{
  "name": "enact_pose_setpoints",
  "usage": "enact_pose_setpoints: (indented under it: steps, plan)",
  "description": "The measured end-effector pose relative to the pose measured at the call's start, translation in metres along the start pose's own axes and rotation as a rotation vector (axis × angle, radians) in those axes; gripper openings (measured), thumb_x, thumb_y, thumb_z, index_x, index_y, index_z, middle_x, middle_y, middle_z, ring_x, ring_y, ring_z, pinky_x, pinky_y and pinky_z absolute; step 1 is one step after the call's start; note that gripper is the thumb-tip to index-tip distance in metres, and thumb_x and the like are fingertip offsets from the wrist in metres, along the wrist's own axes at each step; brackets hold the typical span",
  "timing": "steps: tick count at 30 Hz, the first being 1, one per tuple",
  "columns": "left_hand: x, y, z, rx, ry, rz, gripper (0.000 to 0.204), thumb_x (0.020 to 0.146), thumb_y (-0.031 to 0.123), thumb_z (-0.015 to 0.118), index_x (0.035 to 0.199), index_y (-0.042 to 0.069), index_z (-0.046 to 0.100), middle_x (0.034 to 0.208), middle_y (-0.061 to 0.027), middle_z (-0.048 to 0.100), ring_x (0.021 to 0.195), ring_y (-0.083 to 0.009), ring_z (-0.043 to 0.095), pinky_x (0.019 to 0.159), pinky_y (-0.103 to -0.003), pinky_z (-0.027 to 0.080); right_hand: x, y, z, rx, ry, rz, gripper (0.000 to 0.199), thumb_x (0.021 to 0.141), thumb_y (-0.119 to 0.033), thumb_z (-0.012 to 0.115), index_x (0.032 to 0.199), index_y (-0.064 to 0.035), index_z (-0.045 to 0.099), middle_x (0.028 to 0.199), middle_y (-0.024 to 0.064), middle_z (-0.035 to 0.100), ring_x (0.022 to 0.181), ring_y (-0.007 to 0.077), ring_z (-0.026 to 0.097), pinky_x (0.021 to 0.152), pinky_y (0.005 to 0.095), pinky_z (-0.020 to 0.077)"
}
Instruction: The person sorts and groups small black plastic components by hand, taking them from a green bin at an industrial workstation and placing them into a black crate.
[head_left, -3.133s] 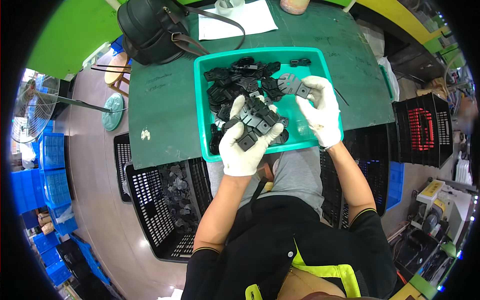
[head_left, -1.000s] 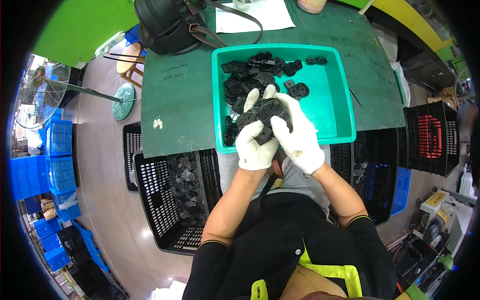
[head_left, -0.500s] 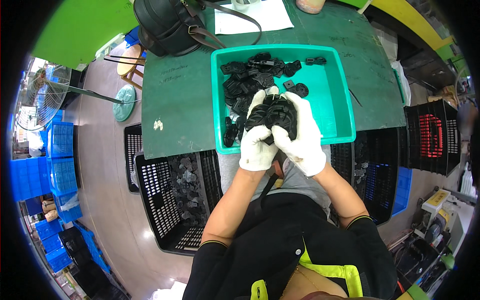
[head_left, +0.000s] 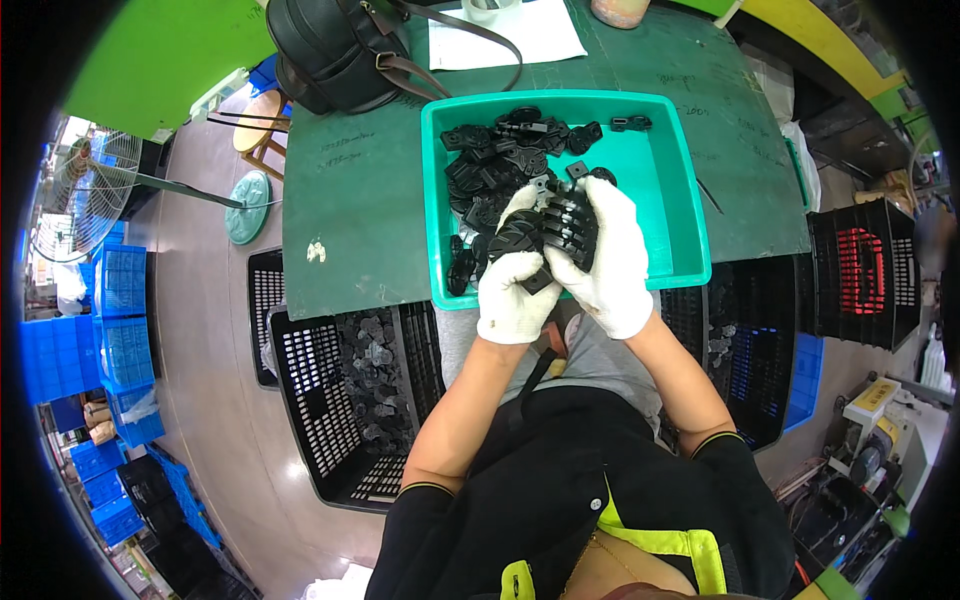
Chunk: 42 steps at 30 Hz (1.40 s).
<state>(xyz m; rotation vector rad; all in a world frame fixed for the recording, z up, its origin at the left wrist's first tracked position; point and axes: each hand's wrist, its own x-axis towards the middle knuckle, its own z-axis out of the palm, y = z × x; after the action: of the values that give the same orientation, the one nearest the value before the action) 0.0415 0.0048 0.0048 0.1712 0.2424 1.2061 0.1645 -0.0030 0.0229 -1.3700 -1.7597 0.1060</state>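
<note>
Both my hands wear white knitted gloves and work close together above the near part of a turquoise tray point(head_left: 678, 215). My left hand point(head_left: 512, 300) is closed around black plastic parts point(head_left: 515, 238), round and ridged. In my right hand point(head_left: 615, 265) are more black ridged parts point(head_left: 570, 225), stacked side by side and gripped between fingers and thumb. The two bunches touch or nearly touch; how many pieces each hand has is hidden. Behind them a heap of similar black parts point(head_left: 490, 165) fills the tray's left side, and one lone piece point(head_left: 631, 123) lies near its far right corner.
The tray stands on a green table point(head_left: 350, 220). A black bag point(head_left: 335, 55) and a white paper sheet point(head_left: 550, 35) lie at the far side. Black crates point(head_left: 320, 400) of dark parts stand below the table's near edge. A floor fan point(head_left: 85, 190) is at left.
My right hand has tilted and shifted slightly right, turning its parts so their ridged edges show. The stack between my hands has split into two bunches. My left hand has barely moved.
</note>
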Motion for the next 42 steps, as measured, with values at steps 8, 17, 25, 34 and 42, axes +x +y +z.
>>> enact_pose_setpoints:
  steps: [8, 17, 25, 34, 42]
  plan:
    - [0.001, 0.0, 0.001, -0.037, -0.057, 0.01, 0.074, 0.064, 0.004, 0.05, 0.137, 0.007, 0.042, 0.141, -0.0183, 0.043, 0.132, -0.0328, 0.038, 0.115, -0.046, 0.023, -0.002, 0.003, 0.005, -0.024, 0.035, -0.036, 0.073, 0.062, -0.01, 0.078, 0.126, 0.0028, 0.045, 0.114, 0.0187, 0.057, 0.103, 0.0349, 0.057, 0.089, 0.0396, 0.0479]
    - [0.002, 0.001, -0.006, -0.026, -0.049, 0.021, 0.073, 0.063, 0.003, 0.053, 0.136, 0.006, 0.044, 0.139, -0.0179, 0.045, 0.13, -0.0334, 0.041, 0.113, -0.046, 0.026, -0.004, 0.005, 0.01, -0.016, 0.073, -0.062, 0.074, 0.061, -0.011, 0.08, 0.125, 0.0018, 0.046, 0.113, 0.0182, 0.057, 0.101, 0.0341, 0.058, 0.088, 0.039, 0.0482]
    - [0.002, 0.0, -0.008, 0.03, -0.007, 0.001, 0.075, 0.06, 0.001, 0.054, 0.135, 0.001, 0.043, 0.134, -0.0193, 0.048, 0.126, -0.0333, 0.044, 0.112, -0.044, 0.03, -0.004, 0.009, 0.008, -0.007, 0.08, -0.046, 0.075, 0.06, -0.009, 0.08, 0.126, 0.0019, 0.046, 0.107, 0.0183, 0.057, 0.097, 0.0328, 0.059, 0.086, 0.0378, 0.0491]
    - [-0.001, 0.002, -0.004, -0.005, 0.051, -0.051, 0.072, 0.06, -0.005, 0.055, 0.131, 0.001, 0.044, 0.129, -0.0169, 0.05, 0.127, -0.0305, 0.043, 0.111, -0.044, 0.032, -0.008, 0.008, -0.001, 0.514, -0.012, 0.38, 0.071, 0.072, -0.018, 0.075, 0.131, 0.0016, 0.04, 0.118, 0.0171, 0.055, 0.11, 0.0291, 0.055, 0.095, 0.0377, 0.0444]
    - [0.001, 0.002, -0.007, -0.103, -0.074, -0.138, 0.063, 0.072, 0.0, 0.063, 0.132, 0.01, 0.046, 0.126, -0.0171, 0.053, 0.121, -0.0375, 0.049, 0.102, -0.057, 0.039, -0.004, 0.038, -0.018, 1.984, 0.108, 0.785, 0.044, 0.095, -0.031, 0.053, 0.126, -0.0008, 0.049, 0.119, 0.019, 0.056, 0.109, 0.0299, 0.056, 0.096, 0.0474, 0.0453]
